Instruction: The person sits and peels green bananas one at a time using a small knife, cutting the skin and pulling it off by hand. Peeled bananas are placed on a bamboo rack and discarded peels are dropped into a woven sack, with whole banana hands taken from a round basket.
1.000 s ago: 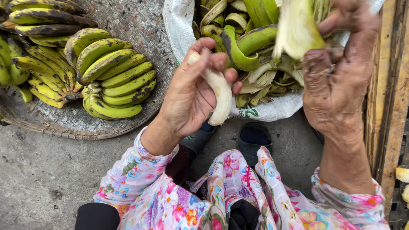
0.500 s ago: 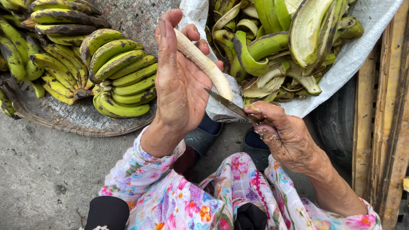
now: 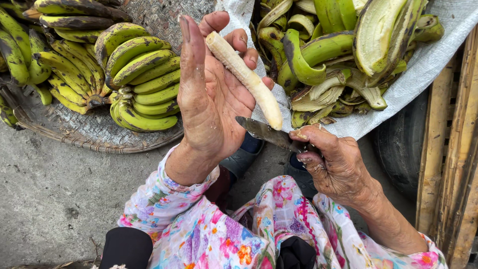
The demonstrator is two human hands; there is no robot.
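I see my left hand point(image 3: 211, 94) raised palm-up with the fingers spread wide, and the peeled banana point(image 3: 245, 77) lies across those fingers, its pale length slanting from the fingertips down past the heel of the palm. The hand cradles it loosely rather than closing round it. My right hand point(image 3: 332, 164) sits just below the banana's lower tip, clenched on the handle of a small knife point(image 3: 266, 133); the dark blade points toward the left palm and passes right under the banana's end, whether it touches the fruit I cannot tell

Beyond the peeled banana, on the far side of it, a heap of green banana peels point(image 3: 343, 55) and split skins lies on a white woven sack point(image 3: 433, 55), which hangs just behind both hands. To the other side of the banana, past my left thumb, bunches of unpeeled green bananas point(image 3: 139, 74) with dark blotches rest on a round woven tray point(image 3: 89, 132) on the grey concrete ground point(image 3: 55, 199). Beside the sack, wooden slats point(image 3: 448, 164) stand upright. Below the banana, my floral sleeves point(image 3: 199, 229) and lap fill the near edge. The sack is plain white, with no label I can make out
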